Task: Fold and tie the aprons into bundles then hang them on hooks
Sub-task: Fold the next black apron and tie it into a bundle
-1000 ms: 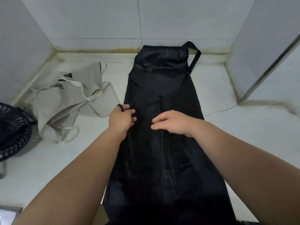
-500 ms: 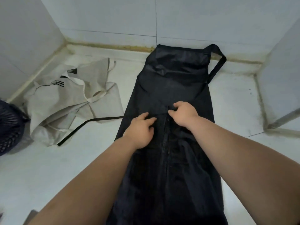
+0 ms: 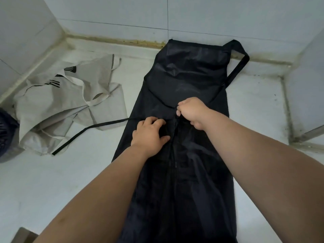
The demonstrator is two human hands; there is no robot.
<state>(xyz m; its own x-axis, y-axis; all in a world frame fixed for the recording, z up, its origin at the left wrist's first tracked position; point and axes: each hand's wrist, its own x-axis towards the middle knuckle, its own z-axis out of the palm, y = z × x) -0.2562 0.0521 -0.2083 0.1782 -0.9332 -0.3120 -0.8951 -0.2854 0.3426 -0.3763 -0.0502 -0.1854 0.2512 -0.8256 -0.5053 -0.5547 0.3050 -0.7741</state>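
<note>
- Position: black apron [image 3: 189, 81] lies lengthwise on the floor [image 3: 43, 181], bib end against the far wall, both long sides folded in to meet along a centre line.
- Left hand [image 3: 149, 134]: flat on the left flap, fingers spread, pressing down beside the centre line.
- Right hand [image 3: 192, 111]: fingers curled and pinching dark material at the centre line, just beyond the left hand. Cloth edge or a tie, I cannot tell.
- Risk 1: one tie [image 3: 91, 128] trails off to the left and lies across the beige apron [image 3: 61, 106]. Pulled or rolled up as it lies, it would likely drag that apron along or snag in it.
- Risk 2: the cloth looks thin and slick. Should the left hand lift before the fold is fixed, the flaps may well spring open.
- Risk 3: the neck loop [image 3: 240, 62] sticks out on the right. Left out, it could hang loose from the bundle; buried inside, nothing may remain for the hook.
- Risk 4: a hard pull by the right hand could skew the centre line and leave a lopsided bundle.
- Hooks: not in view.
</note>
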